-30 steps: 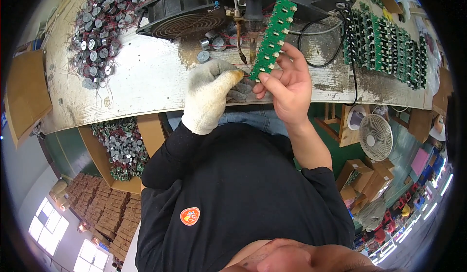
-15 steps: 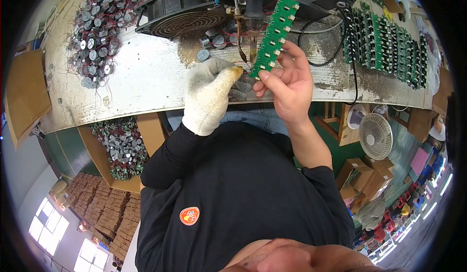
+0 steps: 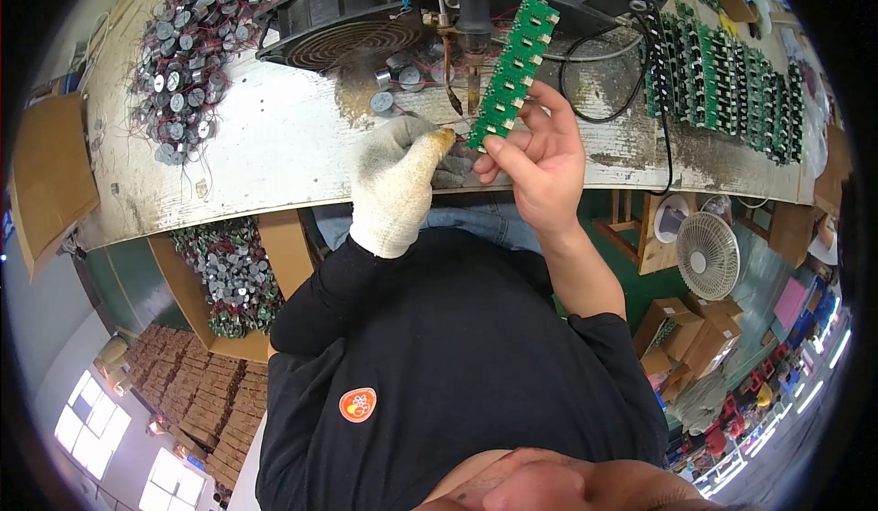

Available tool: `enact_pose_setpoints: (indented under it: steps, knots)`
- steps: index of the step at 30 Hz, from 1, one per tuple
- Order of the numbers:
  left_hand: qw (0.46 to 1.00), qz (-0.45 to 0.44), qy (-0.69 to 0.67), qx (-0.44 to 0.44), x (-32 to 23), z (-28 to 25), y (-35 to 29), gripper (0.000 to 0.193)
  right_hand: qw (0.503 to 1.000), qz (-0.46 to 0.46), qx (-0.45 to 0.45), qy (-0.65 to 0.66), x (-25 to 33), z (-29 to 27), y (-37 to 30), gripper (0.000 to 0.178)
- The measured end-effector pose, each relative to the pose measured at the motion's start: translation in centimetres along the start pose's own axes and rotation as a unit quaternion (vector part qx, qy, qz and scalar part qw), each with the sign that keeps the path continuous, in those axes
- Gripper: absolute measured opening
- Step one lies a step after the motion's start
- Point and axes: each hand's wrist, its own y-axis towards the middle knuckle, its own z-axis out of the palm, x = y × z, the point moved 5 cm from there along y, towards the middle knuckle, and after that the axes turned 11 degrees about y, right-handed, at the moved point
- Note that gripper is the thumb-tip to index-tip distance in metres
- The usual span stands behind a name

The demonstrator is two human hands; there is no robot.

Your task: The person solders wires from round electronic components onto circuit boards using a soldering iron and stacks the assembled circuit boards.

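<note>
Workshop with a green floor and a bright window (image 3: 87, 424) off to the left; scuffed white worktop (image 3: 265, 136) curving across, with a heap of grey discs (image 3: 187, 58) trailing red wires on its left and rows of green boards (image 3: 722, 90) packed side by side on its right; probably set apart to keep both kinds sorted and within reach; between them, beyond the hands, a black fan (image 3: 343, 40) just beside a dark metal tip (image 3: 452, 90), perhaps placed to move air past it.

Pinches the near end of a green circuit board (image 3: 512, 72) between thumb and fingers of the bare right hand (image 3: 540, 168); holds it aslant above the worktop, far end leaning right, pale connectors in view; likely gripped there to leave most of the strip uncovered; near end close to the tip.

On the left hand (image 3: 393, 182), a whitish glove, stained brownish at the thumb, perhaps worn against heat; thumb and forefinger pressed together just beside the board's near end; cannot tell about anything thin between them; loose disc (image 3: 382, 102) near the gloved knuckles.
</note>
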Motion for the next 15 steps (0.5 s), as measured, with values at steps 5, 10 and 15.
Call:
enact_pose_setpoints:
  steps: [5, 10, 15]
  knots:
    - [0.999, -0.002, 0.031, 0.009, 0.2, -0.2, -0.5, 0.014, 1.0, -0.002, 0.0, 0.005, 0.1, -0.1, -0.4, 0.058]
    - [0.929, 0.164, 0.331, 0.015, 0.6, -1.6, -2.7, 0.03, 0.987, 0.148, 0.017, 0.065, -0.1, -1.6, -2.2, 0.066]
    - [0.763, 0.373, 0.526, -0.041, 0.1, -0.7, -5.8, 0.03, 0.981, 0.184, -0.001, 0.066, 1.5, -2.9, -6.4, 0.065]
